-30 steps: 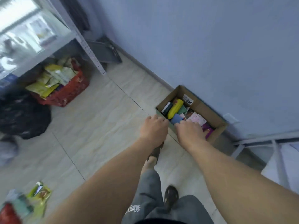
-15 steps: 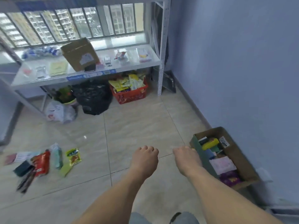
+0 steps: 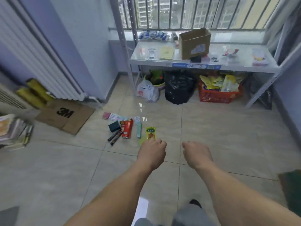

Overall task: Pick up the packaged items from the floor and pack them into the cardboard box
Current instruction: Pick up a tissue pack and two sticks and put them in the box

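both hands are empty and held apart, fingers loosely curled, above the pale tiled floor [image 3: 211,128]. the left hand [image 3: 151,152] is nearer the scattered packets: the small yellow-green snack sachet [image 3: 151,133] lies just ahead of its knuckles, long axis running away from the person, with the red foil pouch [image 3: 127,128] and dark box [image 3: 114,126] further left. the right hand [image 3: 196,154] is farther off. the brown cardboard box's corner [image 3: 291,191] shows at the right edge, so i judge the left hand reaches first.

Packets [image 3: 128,128] on floor [image 3: 228,136], before shelf [image 3: 200,65]
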